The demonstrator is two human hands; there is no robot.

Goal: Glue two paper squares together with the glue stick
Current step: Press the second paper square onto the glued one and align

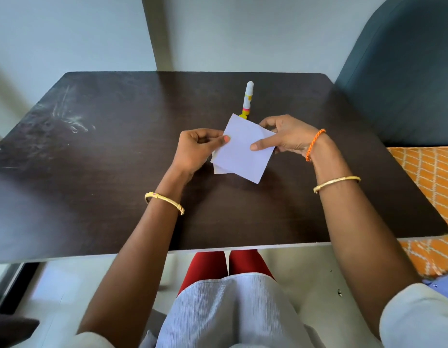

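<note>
Two white paper squares (243, 151) overlap, held just above the dark table (92, 172) at its middle. A corner of the lower square (217, 169) peeks out at the bottom left. My left hand (197, 149) pinches their left edge between thumb and fingers. My right hand (285, 136) grips the right corner, thumb lying on top of the paper. The glue stick (248, 99), white with a yellow and pink base, lies on the table just beyond the papers, capped end pointing away from me; its base is partly hidden by the top paper corner.
White scuff marks (69, 121) show on the table's left side. A dark teal chair back (398, 71) stands at the far right, with an orange patterned cushion (428, 187) beside the table's right edge. The table's near edge (217, 247) lies over my lap.
</note>
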